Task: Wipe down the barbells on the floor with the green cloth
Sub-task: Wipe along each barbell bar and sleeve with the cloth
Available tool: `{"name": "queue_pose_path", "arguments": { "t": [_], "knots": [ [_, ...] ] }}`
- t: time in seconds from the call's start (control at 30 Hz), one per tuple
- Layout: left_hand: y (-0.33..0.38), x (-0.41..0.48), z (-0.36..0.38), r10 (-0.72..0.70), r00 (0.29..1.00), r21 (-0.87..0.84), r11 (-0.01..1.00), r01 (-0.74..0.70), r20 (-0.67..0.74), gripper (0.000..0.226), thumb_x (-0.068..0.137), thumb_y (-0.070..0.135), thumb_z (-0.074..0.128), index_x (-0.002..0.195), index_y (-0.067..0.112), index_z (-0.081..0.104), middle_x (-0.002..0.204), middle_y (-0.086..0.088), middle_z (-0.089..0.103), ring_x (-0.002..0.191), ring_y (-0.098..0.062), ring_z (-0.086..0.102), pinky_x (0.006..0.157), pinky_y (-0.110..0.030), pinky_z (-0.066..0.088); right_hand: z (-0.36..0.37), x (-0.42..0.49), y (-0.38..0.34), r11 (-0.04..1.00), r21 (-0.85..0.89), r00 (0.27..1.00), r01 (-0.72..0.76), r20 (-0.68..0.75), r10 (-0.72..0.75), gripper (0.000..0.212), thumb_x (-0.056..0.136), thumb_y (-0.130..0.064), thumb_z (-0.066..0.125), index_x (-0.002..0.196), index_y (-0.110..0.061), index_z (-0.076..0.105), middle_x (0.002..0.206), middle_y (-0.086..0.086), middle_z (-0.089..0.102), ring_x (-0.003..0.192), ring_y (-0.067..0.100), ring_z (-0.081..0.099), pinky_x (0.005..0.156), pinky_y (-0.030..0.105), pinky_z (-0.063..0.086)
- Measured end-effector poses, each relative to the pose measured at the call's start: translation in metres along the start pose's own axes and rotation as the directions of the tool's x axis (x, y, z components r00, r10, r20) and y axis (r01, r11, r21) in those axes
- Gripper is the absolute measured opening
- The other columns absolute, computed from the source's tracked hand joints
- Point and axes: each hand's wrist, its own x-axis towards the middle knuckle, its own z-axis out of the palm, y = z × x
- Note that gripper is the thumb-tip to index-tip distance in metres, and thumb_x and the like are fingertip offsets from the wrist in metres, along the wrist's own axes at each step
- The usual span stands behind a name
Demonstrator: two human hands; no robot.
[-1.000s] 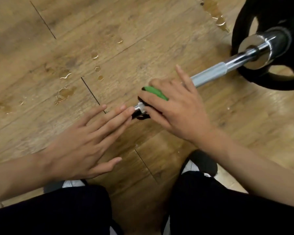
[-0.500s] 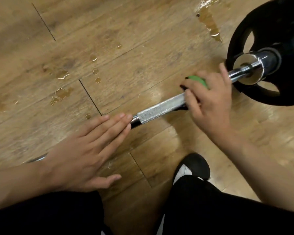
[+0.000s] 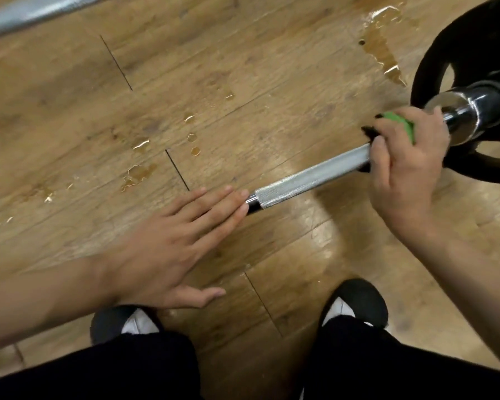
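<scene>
A silver knurled barbell (image 3: pixel 309 177) lies slanted across the wooden floor, its right end passing through a chrome collar (image 3: pixel 471 114) into a black weight plate (image 3: pixel 474 62). My right hand (image 3: pixel 404 168) grips the bar next to the collar, wrapped around the green cloth (image 3: pixel 399 122), which shows between my fingers. My left hand (image 3: pixel 171 243) lies flat with straight fingers over the bar's middle, hiding the part beneath it.
A second silver bar (image 3: pixel 32 10) crosses the top left corner. Small puddles (image 3: pixel 381 50) and drops (image 3: pixel 139 174) of liquid sit on the floor planks. My two dark shoes (image 3: pixel 355 304) stand near the bottom, below the bar.
My right hand slid the green cloth along the bar from its middle to the collar at the right end. My left hand stayed flat on the bar.
</scene>
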Motion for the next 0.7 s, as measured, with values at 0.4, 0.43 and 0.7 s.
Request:
{"name": "queue_pose_path", "arguments": {
  "t": [0.4,0.43,0.7],
  "knots": [
    [-0.052,0.011,-0.011,-0.056,0.998,-0.011,0.998,0.056,0.002,0.109,0.094,0.083,0.031,0.166,0.005,0.011,0.174,-0.014,0.011,0.162,-0.031,0.012,0.128,-0.053,0.016,0.05,0.032,-0.026,0.906,0.042,0.907,0.422,-0.016,-0.421,0.03,0.11,-0.035,0.047,0.132,-0.021,0.062,0.129,0.017,0.065,0.119,0.036,0.062,0.125,0.052,0.014],
    [-0.057,0.012,-0.012,-0.054,0.998,-0.017,0.998,0.055,0.008,0.109,0.094,0.083,0.031,0.167,0.005,0.01,0.175,-0.013,0.01,0.162,-0.03,0.011,0.128,-0.052,0.016,0.048,0.038,-0.011,0.945,0.022,0.945,0.326,-0.023,-0.325,0.03,0.111,-0.034,0.045,0.131,-0.02,0.061,0.13,0.017,0.063,0.121,0.036,0.06,0.125,0.056,0.013],
    [-0.087,0.017,-0.014,-0.075,0.997,0.018,0.997,0.075,-0.001,0.106,0.096,0.08,0.033,0.167,0.005,0.008,0.175,-0.013,0.009,0.162,-0.029,0.013,0.127,-0.052,0.018,0.065,0.04,-0.123,0.964,0.207,0.98,0.166,-0.143,-0.138,0.034,0.108,-0.013,0.034,0.112,-0.002,0.066,0.104,0.026,0.072,0.109,0.039,0.054,0.098,0.062,0.048]
  ]
}}
